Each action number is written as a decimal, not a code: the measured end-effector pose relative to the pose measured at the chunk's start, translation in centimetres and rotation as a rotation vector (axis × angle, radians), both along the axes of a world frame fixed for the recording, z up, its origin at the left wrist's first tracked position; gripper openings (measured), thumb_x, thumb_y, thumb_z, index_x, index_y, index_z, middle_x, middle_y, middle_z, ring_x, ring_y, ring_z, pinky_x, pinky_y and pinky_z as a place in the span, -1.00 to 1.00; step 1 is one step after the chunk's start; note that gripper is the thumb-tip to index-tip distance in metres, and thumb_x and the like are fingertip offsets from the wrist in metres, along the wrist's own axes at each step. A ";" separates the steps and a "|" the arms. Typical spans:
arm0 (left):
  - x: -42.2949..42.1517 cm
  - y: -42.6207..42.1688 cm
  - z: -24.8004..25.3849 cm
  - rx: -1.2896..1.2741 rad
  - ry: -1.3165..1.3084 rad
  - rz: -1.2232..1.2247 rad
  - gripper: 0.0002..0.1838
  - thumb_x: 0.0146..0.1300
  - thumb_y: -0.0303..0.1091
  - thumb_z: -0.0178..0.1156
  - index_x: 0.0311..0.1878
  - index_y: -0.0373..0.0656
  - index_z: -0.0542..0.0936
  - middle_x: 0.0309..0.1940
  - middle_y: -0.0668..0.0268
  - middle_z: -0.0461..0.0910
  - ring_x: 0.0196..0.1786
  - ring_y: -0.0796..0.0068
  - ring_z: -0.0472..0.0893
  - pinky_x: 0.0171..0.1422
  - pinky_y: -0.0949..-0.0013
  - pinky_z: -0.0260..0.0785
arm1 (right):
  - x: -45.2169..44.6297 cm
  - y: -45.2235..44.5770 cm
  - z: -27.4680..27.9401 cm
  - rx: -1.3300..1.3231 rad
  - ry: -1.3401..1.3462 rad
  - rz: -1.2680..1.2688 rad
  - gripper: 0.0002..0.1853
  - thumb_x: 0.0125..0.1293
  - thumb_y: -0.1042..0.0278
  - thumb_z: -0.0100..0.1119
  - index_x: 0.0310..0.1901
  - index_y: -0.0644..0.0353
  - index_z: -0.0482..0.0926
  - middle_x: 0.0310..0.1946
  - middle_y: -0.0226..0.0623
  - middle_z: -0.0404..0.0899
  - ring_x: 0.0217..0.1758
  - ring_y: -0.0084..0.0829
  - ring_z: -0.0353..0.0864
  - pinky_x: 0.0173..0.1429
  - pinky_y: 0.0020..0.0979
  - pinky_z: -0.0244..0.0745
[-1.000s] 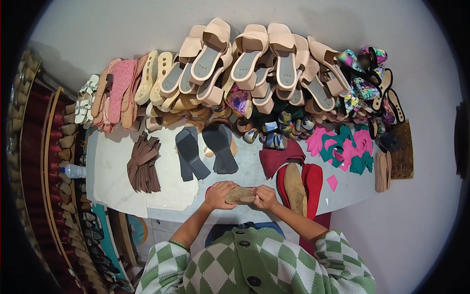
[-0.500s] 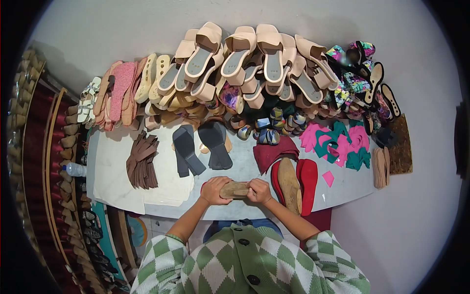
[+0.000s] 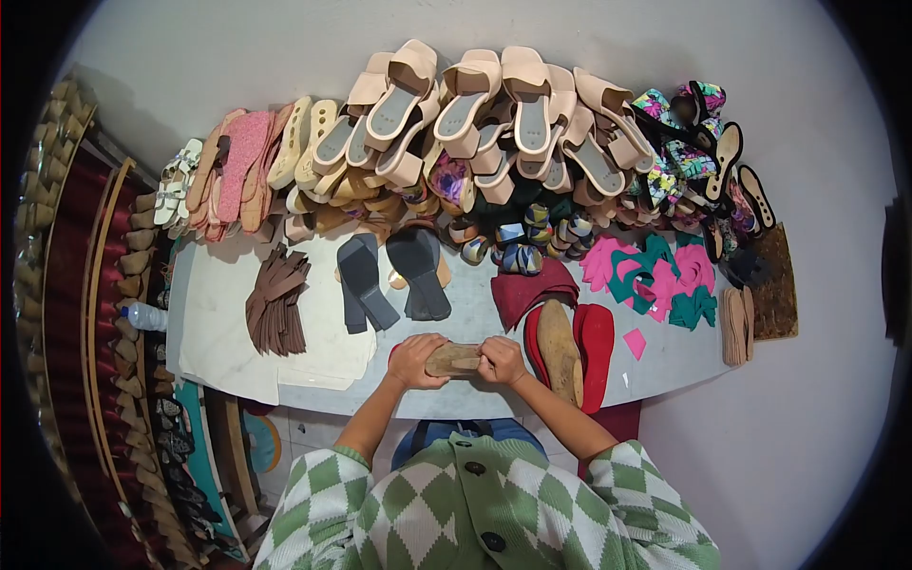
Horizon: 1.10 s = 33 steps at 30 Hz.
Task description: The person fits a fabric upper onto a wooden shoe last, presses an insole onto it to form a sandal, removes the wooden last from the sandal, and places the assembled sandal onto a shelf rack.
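A wooden shoe last (image 3: 452,360) lies crosswise between my hands, over the front of the table. My left hand (image 3: 416,361) wraps round its left end, where a bit of red shows at the edge. On the other end my right hand (image 3: 501,360) is closed, its fingers curled against the wood. Just right of my right hand rests another wooden last (image 3: 560,351), with a red insole (image 3: 594,356) beside it and a second red piece partly hidden under its left side. Folded dark red material (image 3: 535,290) sits behind them.
Heeled sandals (image 3: 465,104) are piled along the back wall. Dark grey soles (image 3: 415,273) and fanned brown strips (image 3: 277,302) lie on the table (image 3: 456,399). Pink and green cut pieces (image 3: 655,277) are at right. A shelf of lasts (image 3: 133,361) stands left, near a water bottle (image 3: 144,316).
My hands keep their grip on the last in nearly the same place. The whole view has shifted slightly, with the table's front edge a little higher in the picture.
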<state>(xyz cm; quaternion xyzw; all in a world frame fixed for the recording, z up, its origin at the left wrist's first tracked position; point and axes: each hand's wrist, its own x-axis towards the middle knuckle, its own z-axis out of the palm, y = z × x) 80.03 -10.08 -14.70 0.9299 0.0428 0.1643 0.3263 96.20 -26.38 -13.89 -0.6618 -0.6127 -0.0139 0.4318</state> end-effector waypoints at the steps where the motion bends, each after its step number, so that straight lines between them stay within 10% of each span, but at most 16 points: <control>1: -0.2 -0.2 -0.1 0.000 0.000 0.005 -0.29 -0.38 -0.03 0.36 -0.05 -0.14 0.46 -0.14 0.25 0.51 -0.05 0.24 0.50 0.05 0.24 0.32 | -0.2 -0.2 -0.1 0.000 -0.002 0.000 -0.92 -0.14 0.42 0.04 -0.59 0.19 0.37 -0.64 -0.24 0.33 -0.58 -0.24 0.40 -0.47 -0.30 0.36; 9: -0.6 -0.4 0.7 -0.007 0.038 0.008 -0.26 -0.35 -0.03 0.38 -0.01 -0.14 0.43 -0.07 0.21 0.46 0.04 0.20 0.45 0.14 0.21 0.24 | 0.1 -0.1 0.7 -0.108 0.015 0.033 -0.82 -0.04 0.27 0.13 -0.54 0.19 0.43 -0.58 -0.26 0.38 -0.51 -0.24 0.44 -0.41 -0.30 0.38; 15: -4.0 -1.2 0.8 -0.069 0.099 0.196 -0.02 -0.37 0.03 0.45 0.16 -0.24 0.28 0.11 0.06 0.33 0.22 0.07 0.28 0.27 0.16 0.13 | 1.3 -0.5 4.8 -0.578 0.022 0.295 -0.47 -0.05 0.01 0.30 -0.06 0.10 0.47 -0.21 -0.17 0.44 -0.10 -0.17 0.45 -0.07 -0.23 0.42; 33: -7.3 -1.7 -3.5 0.192 0.252 0.339 0.06 -0.13 0.24 0.21 0.30 -0.34 0.08 0.31 0.06 0.13 0.38 0.09 0.07 0.39 0.15 -0.09 | 4.1 -2.6 6.6 -0.843 -0.215 0.266 -0.34 -0.06 0.17 0.33 0.17 -0.07 0.37 -0.12 -0.19 0.42 -0.12 -0.05 0.41 -0.02 -0.15 0.39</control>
